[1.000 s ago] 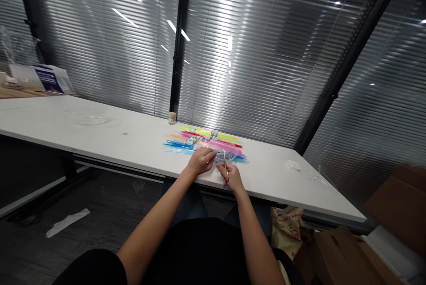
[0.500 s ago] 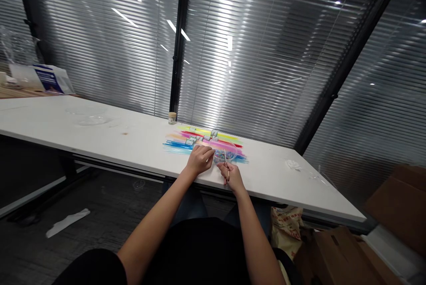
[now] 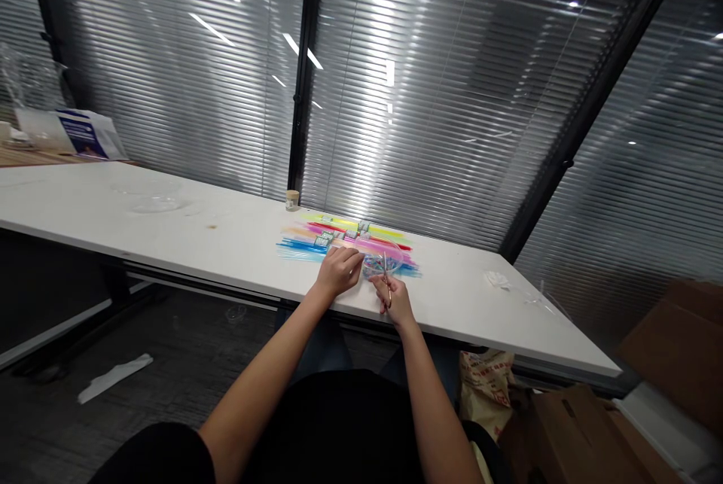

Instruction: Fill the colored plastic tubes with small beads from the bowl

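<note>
My right hand [image 3: 395, 300] is closed round the handles of a pair of scissors [image 3: 385, 270], whose blades point away over a clear round bowl [image 3: 400, 261]. Small coloured bits [image 3: 373, 264] lie in the bowl. At the bowl's left side my left hand [image 3: 341, 270] is closed, with fingertips pinched; what they hold, if anything, is too small to make out. Beyond both hands, bundles of thin coloured sticks or straws [image 3: 298, 245] in blue, pink, red and yellow lie across the table, with labelled bands on them.
The white table [image 3: 237, 243] runs along blinds. A small jar [image 3: 292, 200] with a tan lid stands at its back edge. Clear plastic [image 3: 155, 203] lies to the left and a crumpled white tissue [image 3: 497, 280] to the right. Cardboard boxes [image 3: 587, 431] and a paper bag [image 3: 486, 390] stand lower right.
The scissors have swung slightly to the right, turning with my right hand. My left hand stays in the same place.
</note>
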Demonstrator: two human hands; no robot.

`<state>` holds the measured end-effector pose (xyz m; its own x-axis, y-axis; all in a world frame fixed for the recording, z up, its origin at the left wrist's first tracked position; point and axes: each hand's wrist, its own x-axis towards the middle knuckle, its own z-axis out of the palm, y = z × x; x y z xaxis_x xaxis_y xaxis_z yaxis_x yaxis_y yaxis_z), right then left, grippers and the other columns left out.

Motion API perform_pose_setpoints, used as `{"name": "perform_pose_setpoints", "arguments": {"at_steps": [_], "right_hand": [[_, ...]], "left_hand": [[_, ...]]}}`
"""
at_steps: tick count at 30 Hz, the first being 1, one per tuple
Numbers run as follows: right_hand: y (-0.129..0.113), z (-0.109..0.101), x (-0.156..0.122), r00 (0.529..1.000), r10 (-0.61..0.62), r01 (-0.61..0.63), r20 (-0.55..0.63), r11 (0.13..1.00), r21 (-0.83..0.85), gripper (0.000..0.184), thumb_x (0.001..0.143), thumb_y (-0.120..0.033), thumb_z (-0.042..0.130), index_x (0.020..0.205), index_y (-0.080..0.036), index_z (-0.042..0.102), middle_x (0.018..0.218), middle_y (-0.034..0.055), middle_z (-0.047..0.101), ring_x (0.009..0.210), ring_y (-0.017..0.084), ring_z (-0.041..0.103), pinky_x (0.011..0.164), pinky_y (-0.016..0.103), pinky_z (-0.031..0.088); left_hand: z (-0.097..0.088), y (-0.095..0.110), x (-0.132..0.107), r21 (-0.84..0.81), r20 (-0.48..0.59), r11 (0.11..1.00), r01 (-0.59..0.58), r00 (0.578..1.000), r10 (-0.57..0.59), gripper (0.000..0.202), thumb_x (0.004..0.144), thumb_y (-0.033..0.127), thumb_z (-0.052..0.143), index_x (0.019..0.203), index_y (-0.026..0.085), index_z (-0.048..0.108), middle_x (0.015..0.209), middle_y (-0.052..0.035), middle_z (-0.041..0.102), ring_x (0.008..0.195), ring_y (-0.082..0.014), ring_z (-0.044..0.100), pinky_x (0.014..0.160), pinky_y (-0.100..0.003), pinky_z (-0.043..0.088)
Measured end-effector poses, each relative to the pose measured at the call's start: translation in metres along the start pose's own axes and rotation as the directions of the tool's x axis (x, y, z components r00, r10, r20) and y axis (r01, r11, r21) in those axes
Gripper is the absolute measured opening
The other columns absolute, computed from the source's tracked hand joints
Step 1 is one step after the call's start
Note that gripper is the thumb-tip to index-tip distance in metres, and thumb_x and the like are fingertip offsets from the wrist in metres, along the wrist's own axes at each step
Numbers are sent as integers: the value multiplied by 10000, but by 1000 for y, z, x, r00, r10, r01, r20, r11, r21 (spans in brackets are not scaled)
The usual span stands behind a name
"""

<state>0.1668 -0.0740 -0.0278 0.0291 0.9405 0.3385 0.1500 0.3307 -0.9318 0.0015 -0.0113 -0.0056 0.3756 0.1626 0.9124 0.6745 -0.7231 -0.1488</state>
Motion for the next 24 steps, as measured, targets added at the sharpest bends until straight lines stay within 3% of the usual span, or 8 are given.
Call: {"name": "perform_pose_setpoints", "arguments": {"at_steps": [24], "right_hand": [[-2, 0, -2, 999, -1, 5, 49, 997, -78, 449, 771, -596, 629, 841, -154, 669, 453, -50, 443, 330, 103, 386, 378, 234, 288]], "left_hand": [[2, 0, 0, -22, 13, 999, -29, 999, 29, 177, 850, 123, 497, 906, 185, 654, 810, -61, 677, 756, -188, 610, 697, -324, 446]]}}
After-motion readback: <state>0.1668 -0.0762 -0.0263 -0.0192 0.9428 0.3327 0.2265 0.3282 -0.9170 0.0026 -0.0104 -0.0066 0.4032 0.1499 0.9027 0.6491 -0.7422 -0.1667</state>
